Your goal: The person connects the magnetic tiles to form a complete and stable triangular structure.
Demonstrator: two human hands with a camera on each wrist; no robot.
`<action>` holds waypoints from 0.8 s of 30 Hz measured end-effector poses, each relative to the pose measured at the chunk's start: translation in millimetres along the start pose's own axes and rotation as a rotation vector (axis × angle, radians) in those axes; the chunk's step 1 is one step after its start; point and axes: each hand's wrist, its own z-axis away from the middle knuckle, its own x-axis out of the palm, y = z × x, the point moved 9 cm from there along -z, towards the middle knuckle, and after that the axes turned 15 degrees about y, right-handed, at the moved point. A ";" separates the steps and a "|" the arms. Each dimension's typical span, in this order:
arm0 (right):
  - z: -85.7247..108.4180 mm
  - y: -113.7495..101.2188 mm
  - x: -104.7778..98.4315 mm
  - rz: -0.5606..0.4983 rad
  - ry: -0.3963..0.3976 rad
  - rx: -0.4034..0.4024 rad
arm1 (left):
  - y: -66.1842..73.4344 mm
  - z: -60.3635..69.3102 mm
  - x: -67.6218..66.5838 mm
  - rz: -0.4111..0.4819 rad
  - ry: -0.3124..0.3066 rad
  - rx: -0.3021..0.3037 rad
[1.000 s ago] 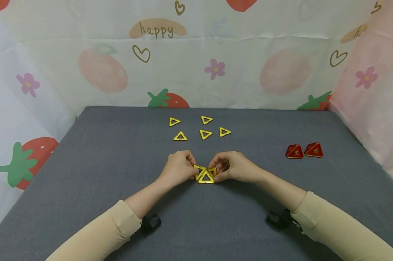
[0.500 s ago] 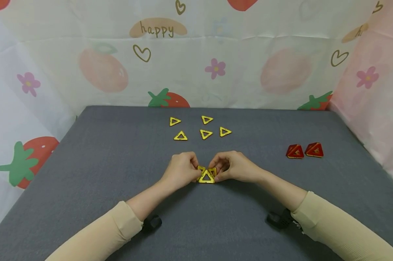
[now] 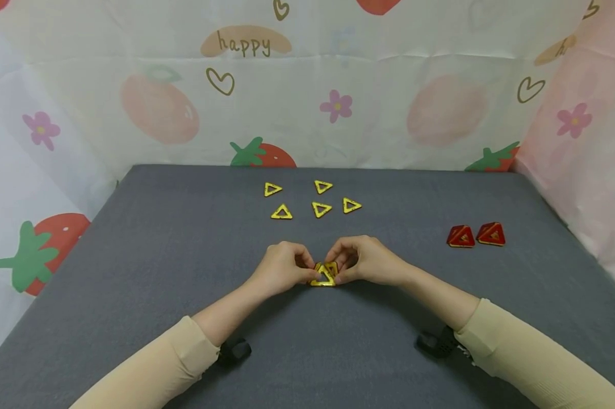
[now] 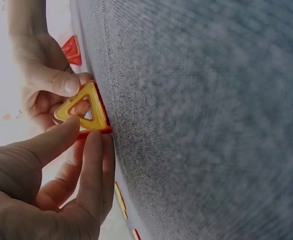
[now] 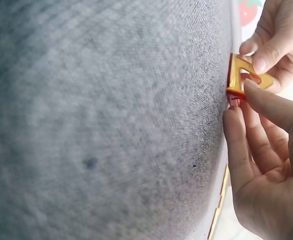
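Observation:
Yellow triangular magnetic tiles stand joined as a small pyramid (image 3: pixel 322 283) on the grey cloth between the two hands in the head view. My left hand (image 3: pixel 281 266) pinches its left side, the thumb lying against the front tile (image 4: pixel 100 119) in the left wrist view. From the right, my right hand (image 3: pixel 367 261) holds the opposite side between thumb and fingers. The right wrist view has the front tile (image 5: pixel 234 75) with both thumbs touching it. Its back faces are mostly hidden by fingers.
Several loose yellow triangle tiles (image 3: pixel 281 217) lie flat farther back on the grey table (image 3: pixel 184 227). Two red pyramids (image 3: pixel 460 237) stand side by side at the right. A printed curtain (image 3: pixel 379 62) hangs behind the table.
The left tile, splayed outward a second ago, is folded in against the others. My left thumb has moved onto the front face. My right hand stays nearly still.

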 end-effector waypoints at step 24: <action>-1.5 -1.2 -0.5 0.019 0.035 -0.015 | 5.7 -2.0 6.0 -0.008 -0.017 0.113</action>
